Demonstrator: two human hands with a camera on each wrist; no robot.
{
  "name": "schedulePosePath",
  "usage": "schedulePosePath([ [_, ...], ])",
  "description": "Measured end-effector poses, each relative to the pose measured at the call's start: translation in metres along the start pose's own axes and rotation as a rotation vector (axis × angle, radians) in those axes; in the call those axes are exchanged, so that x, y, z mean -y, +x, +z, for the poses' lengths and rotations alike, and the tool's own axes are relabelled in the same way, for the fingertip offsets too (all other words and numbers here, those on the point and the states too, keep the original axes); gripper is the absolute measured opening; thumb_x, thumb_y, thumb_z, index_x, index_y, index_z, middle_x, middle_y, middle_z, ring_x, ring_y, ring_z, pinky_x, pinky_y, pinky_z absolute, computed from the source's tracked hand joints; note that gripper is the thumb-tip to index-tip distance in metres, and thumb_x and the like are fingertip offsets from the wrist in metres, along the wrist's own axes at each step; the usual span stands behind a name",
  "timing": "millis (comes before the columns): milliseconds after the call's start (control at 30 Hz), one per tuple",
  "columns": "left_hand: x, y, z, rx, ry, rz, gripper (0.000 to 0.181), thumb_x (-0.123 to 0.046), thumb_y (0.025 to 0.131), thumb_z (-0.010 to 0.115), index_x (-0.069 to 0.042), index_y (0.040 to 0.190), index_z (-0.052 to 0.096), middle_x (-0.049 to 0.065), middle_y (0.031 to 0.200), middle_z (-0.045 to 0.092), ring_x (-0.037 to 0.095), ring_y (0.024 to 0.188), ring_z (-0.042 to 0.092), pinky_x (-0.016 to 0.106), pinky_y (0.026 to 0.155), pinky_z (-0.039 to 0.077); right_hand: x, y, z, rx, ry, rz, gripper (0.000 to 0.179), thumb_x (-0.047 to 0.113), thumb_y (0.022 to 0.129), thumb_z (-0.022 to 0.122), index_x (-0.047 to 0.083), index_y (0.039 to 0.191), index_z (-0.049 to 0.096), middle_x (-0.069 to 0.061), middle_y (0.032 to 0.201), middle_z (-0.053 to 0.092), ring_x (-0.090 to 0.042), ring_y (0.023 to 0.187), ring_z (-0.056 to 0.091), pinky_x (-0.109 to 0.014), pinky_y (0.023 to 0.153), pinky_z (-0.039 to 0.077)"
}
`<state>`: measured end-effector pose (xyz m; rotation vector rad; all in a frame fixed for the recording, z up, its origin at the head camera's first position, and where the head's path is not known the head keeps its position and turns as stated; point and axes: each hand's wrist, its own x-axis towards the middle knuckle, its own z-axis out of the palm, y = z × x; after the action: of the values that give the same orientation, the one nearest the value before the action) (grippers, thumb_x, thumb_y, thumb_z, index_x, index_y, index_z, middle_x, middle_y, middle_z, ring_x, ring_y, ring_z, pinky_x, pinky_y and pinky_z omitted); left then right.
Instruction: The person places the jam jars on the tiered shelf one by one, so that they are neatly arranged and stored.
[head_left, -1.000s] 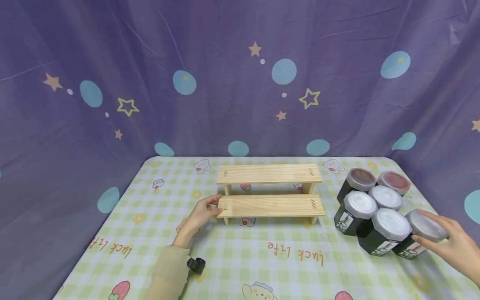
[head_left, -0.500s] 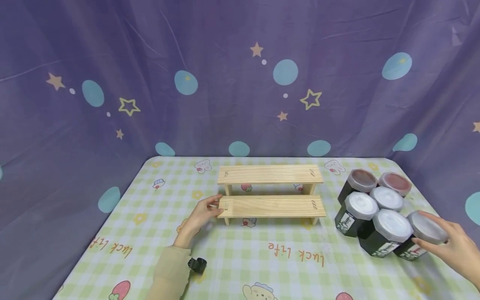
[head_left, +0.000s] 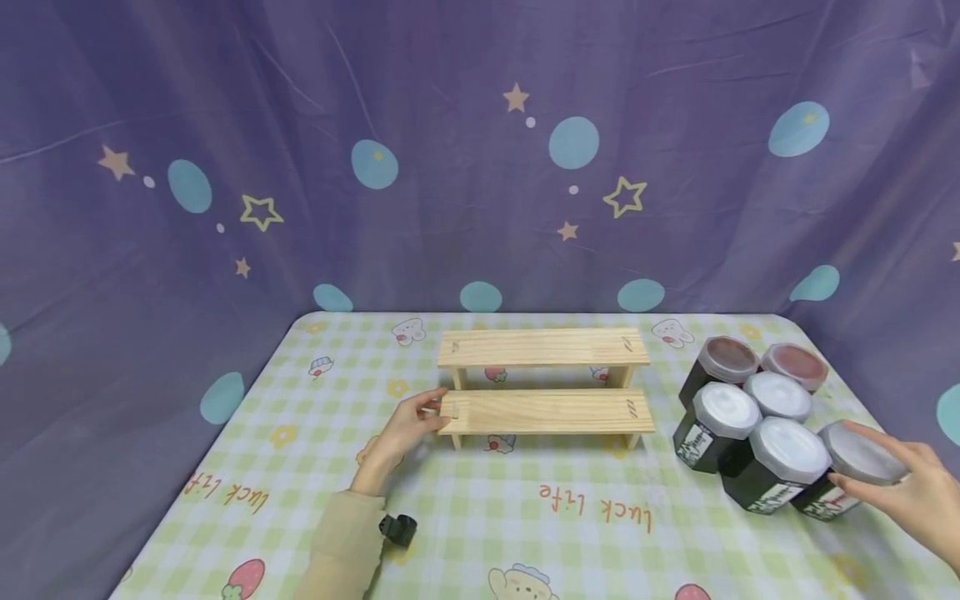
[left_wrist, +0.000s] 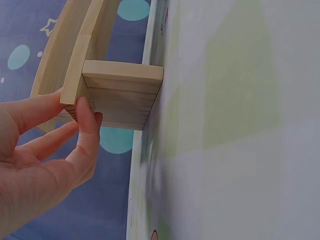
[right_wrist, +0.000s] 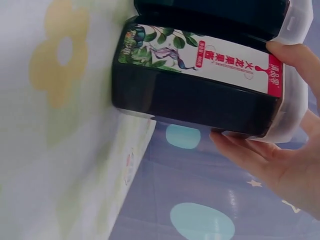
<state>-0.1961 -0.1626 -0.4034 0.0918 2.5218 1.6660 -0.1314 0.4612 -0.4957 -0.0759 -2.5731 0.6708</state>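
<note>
A two-step wooden shelf stands mid-table. My left hand pinches the left end of its lower board; in the left wrist view, thumb and fingers close round the board's corner, above the side leg. My right hand grips the front-right jam jar near its lid, thumb on one side and fingers on the other. The right wrist view shows this dark jar with a translucent lid and a white and red label with fruit and leaves. Its base is close to the cloth.
Several similar dark jars cluster beside the held one, among them a white-lidded jar right next to it and a brown-topped jar at the back. A checked cloth covers the table. A purple curtain hangs behind.
</note>
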Motion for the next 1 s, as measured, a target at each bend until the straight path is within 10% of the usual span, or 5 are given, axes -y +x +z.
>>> schedulePosePath([
  [267,0.025,0.015,0.002,-0.003,-0.026,0.022,0.050,0.001,0.079,0.061,0.005,0.126,0.045,0.021,0.106,0.051,0.017,0.075,0.052,0.041,0.067,0.050,-0.011,0.003,0.009,-0.070,0.021,0.088,0.077,0.026,0.055,0.084,0.027,0.125,0.052,-0.028,0.104,0.040,-0.021,0.085,0.032,-0.022,0.049,0.026],
  [467,0.032,0.019,0.002,-0.018,-0.020,0.026,0.049,0.001,0.078,0.061,0.003,0.125,0.047,0.019,0.104,0.052,0.016,0.074,0.052,0.035,0.065,0.051,-0.015,0.013,0.013,-0.311,0.071,0.000,0.082,0.002,0.040,0.085,0.022,0.115,0.061,-0.020,0.096,0.047,0.004,0.088,0.029,-0.017,0.059,0.023],
  [567,0.031,0.018,0.003,-0.018,-0.028,0.024,0.049,0.002,0.078,0.061,0.003,0.125,0.047,0.019,0.103,0.052,0.016,0.072,0.053,0.036,0.064,0.051,-0.011,0.018,0.009,-0.384,0.128,-0.080,0.082,-0.004,0.036,0.083,0.019,0.112,0.063,0.004,0.096,0.049,0.010,0.092,0.029,-0.013,0.070,0.024],
  [767,0.029,0.018,0.002,-0.015,-0.031,0.018,0.050,0.001,0.078,0.061,0.003,0.126,0.046,0.018,0.104,0.052,0.014,0.071,0.052,0.035,0.064,0.051,0.073,0.019,-0.030,-0.426,0.216,-0.174,0.064,-0.002,0.043,0.077,0.006,0.105,0.065,0.025,0.091,0.045,0.013,0.090,0.032,-0.006,0.074,0.022],
  [1000,0.009,0.005,0.000,-0.004,-0.030,0.002,0.050,0.003,0.078,0.059,0.007,0.125,0.044,0.024,0.106,0.050,0.016,0.072,0.051,0.045,0.070,0.049,0.128,0.024,-0.056,-0.393,0.156,-0.159,0.053,0.019,0.062,0.076,0.001,0.110,0.060,-0.001,0.088,0.048,0.013,0.090,0.027,-0.005,0.070,0.019],
])
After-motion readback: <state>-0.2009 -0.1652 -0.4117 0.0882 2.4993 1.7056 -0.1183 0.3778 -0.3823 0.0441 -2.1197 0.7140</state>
